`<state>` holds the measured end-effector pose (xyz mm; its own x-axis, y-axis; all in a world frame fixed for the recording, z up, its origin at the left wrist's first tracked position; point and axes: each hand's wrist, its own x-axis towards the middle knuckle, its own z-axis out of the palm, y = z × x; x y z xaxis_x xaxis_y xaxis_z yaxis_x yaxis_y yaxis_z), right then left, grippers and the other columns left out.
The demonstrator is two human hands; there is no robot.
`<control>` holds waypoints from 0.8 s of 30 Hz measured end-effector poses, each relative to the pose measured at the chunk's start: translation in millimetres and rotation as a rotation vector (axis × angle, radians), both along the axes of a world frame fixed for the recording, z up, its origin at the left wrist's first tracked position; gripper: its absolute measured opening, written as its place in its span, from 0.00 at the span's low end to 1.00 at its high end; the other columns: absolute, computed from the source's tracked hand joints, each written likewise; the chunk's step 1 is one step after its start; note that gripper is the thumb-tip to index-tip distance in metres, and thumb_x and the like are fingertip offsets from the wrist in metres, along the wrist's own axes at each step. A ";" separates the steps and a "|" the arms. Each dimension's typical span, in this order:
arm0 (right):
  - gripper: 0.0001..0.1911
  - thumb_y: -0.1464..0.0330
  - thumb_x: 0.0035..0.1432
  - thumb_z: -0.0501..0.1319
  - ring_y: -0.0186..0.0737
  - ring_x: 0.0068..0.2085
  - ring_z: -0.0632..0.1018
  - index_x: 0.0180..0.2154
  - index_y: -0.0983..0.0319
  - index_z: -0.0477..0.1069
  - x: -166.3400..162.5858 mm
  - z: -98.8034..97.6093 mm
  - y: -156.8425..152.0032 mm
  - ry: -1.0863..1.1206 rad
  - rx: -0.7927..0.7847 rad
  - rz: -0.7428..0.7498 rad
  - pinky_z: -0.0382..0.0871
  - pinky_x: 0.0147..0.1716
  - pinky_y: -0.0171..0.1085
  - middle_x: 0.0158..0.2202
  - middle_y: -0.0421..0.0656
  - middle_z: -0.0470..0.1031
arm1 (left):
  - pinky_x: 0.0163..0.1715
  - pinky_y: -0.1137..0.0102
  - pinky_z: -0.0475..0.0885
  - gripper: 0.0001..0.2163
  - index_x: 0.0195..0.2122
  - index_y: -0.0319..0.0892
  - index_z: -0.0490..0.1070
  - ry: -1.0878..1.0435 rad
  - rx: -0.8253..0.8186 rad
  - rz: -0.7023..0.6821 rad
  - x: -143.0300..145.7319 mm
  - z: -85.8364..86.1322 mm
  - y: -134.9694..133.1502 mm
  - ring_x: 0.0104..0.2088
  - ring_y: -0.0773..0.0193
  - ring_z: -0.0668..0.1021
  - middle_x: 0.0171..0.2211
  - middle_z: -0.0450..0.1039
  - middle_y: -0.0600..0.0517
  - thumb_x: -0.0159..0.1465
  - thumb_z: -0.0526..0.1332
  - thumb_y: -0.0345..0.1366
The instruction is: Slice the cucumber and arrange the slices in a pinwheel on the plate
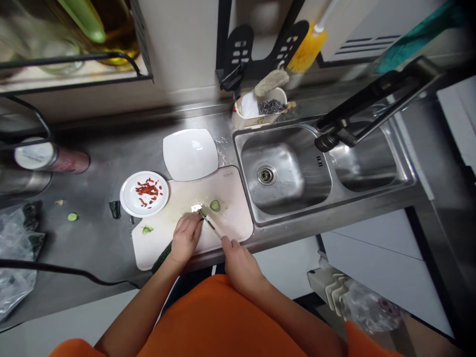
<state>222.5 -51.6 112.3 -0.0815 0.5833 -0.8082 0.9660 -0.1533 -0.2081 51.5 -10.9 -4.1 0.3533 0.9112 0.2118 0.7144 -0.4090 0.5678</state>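
Observation:
A dark green cucumber (162,258) lies slantwise over the near edge of the white cutting board (234,213), and my left hand (187,235) is closed around its upper end. My right hand (241,262) grips the handle of a knife (212,226). Its blade rests close by my left fingertips, at the cucumber's cut end. Just beyond the blade is a thin cucumber slice (214,205). Some pale green scraps (147,229) are on the board's left part. My left fingers hide much of the cucumber.
A small white plate (124,194) with chopped red pieces overlaps the board's left corner. Behind the board stands a white square dish (189,153). To the right is a steel double sink (286,173) under a black faucet (372,114). A plastic bag (17,263) lies far left.

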 end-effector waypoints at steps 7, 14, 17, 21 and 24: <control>0.17 0.80 0.58 0.46 0.42 0.40 0.77 0.47 0.63 0.61 -1.9 -2.6 8.0 0.005 0.010 0.016 0.66 0.34 0.34 0.40 0.49 0.73 | 0.49 0.61 0.70 0.11 0.46 0.41 0.71 0.014 0.006 -0.015 0.8 2.7 0.6 0.45 0.58 0.76 0.43 0.75 0.46 0.65 0.55 0.32; 0.17 0.80 0.60 0.44 0.41 0.41 0.77 0.47 0.63 0.62 -5.8 -5.5 18.8 0.019 0.012 0.012 0.67 0.35 0.33 0.39 0.49 0.73 | 0.49 0.60 0.70 0.11 0.47 0.41 0.70 -0.001 -0.012 -0.024 0.3 1.5 0.8 0.45 0.58 0.76 0.43 0.76 0.46 0.65 0.54 0.31; 0.17 0.79 0.61 0.43 0.42 0.42 0.77 0.47 0.64 0.63 -7.9 -12.7 20.7 0.031 0.051 0.011 0.67 0.36 0.33 0.39 0.50 0.73 | 0.50 0.60 0.70 0.12 0.48 0.41 0.70 -0.008 -0.029 -0.024 0.9 3.2 1.0 0.46 0.59 0.76 0.43 0.76 0.46 0.65 0.54 0.31; 0.17 0.79 0.61 0.43 0.42 0.41 0.77 0.48 0.64 0.63 -11.6 -26.5 23.7 0.039 0.096 0.004 0.68 0.37 0.34 0.39 0.49 0.73 | 0.50 0.61 0.69 0.12 0.48 0.42 0.70 -0.010 -0.023 -0.027 2.4 6.5 1.6 0.47 0.59 0.76 0.45 0.75 0.47 0.64 0.55 0.30; 0.18 0.79 0.62 0.42 0.42 0.40 0.77 0.49 0.65 0.62 -15.6 -34.5 27.8 0.051 0.120 -0.008 0.68 0.37 0.35 0.39 0.50 0.73 | 0.50 0.61 0.70 0.12 0.48 0.42 0.70 -0.007 -0.016 -0.023 3.0 7.3 2.0 0.46 0.59 0.76 0.44 0.76 0.47 0.64 0.55 0.30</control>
